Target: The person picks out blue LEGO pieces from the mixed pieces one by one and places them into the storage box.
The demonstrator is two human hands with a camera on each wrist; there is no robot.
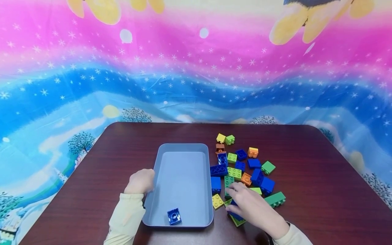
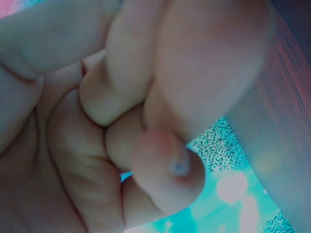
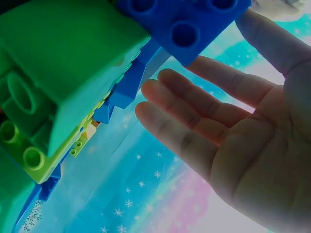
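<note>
A blue-grey tray (image 1: 183,146) stands on the table, with one dark-blue square brick (image 1: 174,216) near its front edge. Beside the tray's left rim is my left hand (image 1: 140,181). Its fingers (image 2: 131,58) curl in towards the palm, and no object shows in them. My right hand (image 1: 252,206) is over the front of the brick pile, above a blue brick (image 1: 235,212) lying on a lime one. From the wrist, the right hand's fingers (image 3: 194,116) look fairly straight. A blue brick (image 3: 184,29) partly hides its thumb and index tips; touching cannot be told.
Loose toy bricks crowd the tray's right side, among them a yellow brick (image 1: 217,201), an orange brick (image 1: 252,152), a long green brick (image 1: 275,199) and a lime brick (image 1: 234,173). A patterned cloth (image 1: 196,85) hangs behind the table's far edge.
</note>
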